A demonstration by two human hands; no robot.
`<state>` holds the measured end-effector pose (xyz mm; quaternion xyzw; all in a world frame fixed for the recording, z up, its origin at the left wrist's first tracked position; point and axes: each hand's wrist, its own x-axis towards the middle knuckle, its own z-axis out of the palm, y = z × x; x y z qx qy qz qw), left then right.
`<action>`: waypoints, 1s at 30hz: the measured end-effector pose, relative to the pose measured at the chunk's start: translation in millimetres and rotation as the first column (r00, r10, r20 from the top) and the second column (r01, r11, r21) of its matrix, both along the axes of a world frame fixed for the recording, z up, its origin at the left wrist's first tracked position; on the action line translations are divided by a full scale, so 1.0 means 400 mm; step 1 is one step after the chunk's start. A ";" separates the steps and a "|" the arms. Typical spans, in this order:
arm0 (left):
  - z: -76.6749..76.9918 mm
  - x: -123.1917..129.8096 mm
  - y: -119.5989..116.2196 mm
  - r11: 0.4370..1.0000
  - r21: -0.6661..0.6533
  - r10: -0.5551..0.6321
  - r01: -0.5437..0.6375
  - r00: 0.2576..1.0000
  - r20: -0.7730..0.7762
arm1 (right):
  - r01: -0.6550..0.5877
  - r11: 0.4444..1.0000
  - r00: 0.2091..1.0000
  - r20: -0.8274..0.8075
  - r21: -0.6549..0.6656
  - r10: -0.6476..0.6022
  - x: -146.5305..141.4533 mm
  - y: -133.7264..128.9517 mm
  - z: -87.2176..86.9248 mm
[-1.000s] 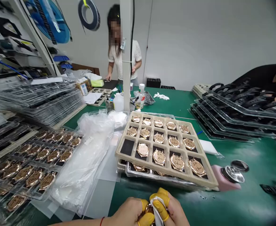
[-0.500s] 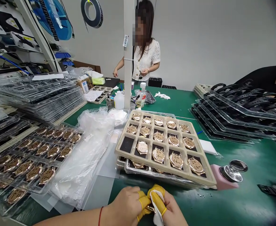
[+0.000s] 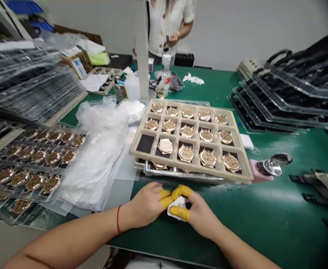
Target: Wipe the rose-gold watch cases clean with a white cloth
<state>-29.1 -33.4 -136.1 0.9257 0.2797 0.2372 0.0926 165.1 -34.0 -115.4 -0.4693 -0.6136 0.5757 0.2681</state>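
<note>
My left hand (image 3: 149,203), with yellow finger cots and a red string at the wrist, is closed in a pinch close to the table's front edge. Half a second ago a gold watch case showed between my hands; now the fingers hide it. Against it my right hand (image 3: 194,209), also in yellow finger cots, grips a folded white cloth (image 3: 178,210). Just beyond both hands, a beige compartment tray (image 3: 177,163) holds gold watch cases (image 3: 185,152), backs up, on black pads. Its near-left compartment shows a bare black pad.
More watch cases (image 3: 35,182) lie in clear trays at left, beside a plastic bag (image 3: 88,172). A pink pump bottle (image 3: 264,172) stands right of the tray. Stacked trays with black straps (image 3: 287,101) rise at right. A person (image 3: 169,30) stands across the green table (image 3: 214,87).
The view has tilted downward, showing more of my forearms and the table edge. My fingers have shifted around the watch case and cloth, and the gold metal is now covered.
</note>
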 end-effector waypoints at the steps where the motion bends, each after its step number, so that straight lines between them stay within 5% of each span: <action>1: 0.000 -0.003 0.002 1.000 -0.015 -0.008 0.009 0.998 0.058 | -0.038 0.999 0.999 -0.005 0.035 0.038 0.006 0.002 0.008; 8: 0.001 -0.004 0.007 0.989 -0.088 -0.076 0.121 0.915 0.396 | -0.179 0.934 0.938 -0.232 0.308 0.256 0.032 0.015 0.022; 12: 0.006 0.004 -0.008 0.968 -0.218 0.009 0.125 0.850 0.526 | -0.122 0.955 0.892 -0.392 0.269 0.224 0.024 0.008 0.003; 16: 0.016 0.011 -0.025 0.880 -0.469 0.200 0.075 0.837 0.509 | -0.011 0.938 0.928 -0.347 0.347 0.139 0.017 -0.001 -0.019; 20: 0.012 0.020 -0.036 0.849 -0.522 0.118 0.082 0.934 0.338 | 0.038 0.901 0.978 -0.203 0.433 0.057 0.010 -0.004 -0.032; 23: 0.001 0.021 -0.041 0.872 -0.487 0.069 0.051 0.972 0.226 | -0.003 0.962 0.988 -0.147 0.273 0.045 0.001 -0.004 -0.032; 27: 0.004 0.017 -0.037 0.872 -0.485 0.064 0.065 0.968 0.244 | 0.005 0.998 0.943 -0.333 -0.065 -0.027 -0.004 -0.006 -0.030; 28: 0.010 0.017 -0.035 0.824 -0.559 0.085 0.090 0.957 0.279 | -0.012 0.989 0.918 -0.394 -0.146 -0.047 -0.003 -0.006 -0.031; 30: 0.020 0.020 -0.029 0.625 -0.768 0.214 0.139 0.916 0.340 | -0.066 0.958 0.860 -0.504 -0.279 -0.087 0.001 -0.005 -0.033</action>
